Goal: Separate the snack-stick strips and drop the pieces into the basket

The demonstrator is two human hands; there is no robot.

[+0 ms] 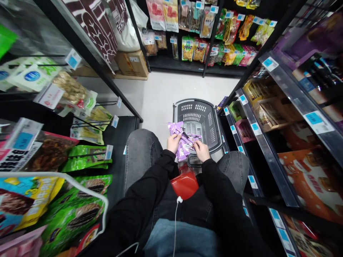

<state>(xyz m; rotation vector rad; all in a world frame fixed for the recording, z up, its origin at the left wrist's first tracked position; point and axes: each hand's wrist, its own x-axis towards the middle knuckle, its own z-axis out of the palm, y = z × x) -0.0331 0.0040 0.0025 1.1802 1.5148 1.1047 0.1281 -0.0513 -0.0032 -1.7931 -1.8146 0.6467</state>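
Observation:
Several small purple snack packets (182,151) are bunched together between my hands, over the near end of a grey plastic shopping basket (209,121). My left hand (174,142) is closed on the left side of the bunch. On the right, my right hand (201,150) pinches the edge of a packet, its thumb and fingertips together. The basket stands on the floor between my knees, its slotted walls showing beyond the packets. Part of its inside is hidden behind the packets and my hands.
Shelving with hanging snack bags (87,157) rises close on my left. Price-tagged shelves with boxes (272,114) flank my right. Ahead is another snack rack (198,48), with a cardboard box (132,64) at its left. A red object (184,184) and a white cable (176,221) lie near my lap.

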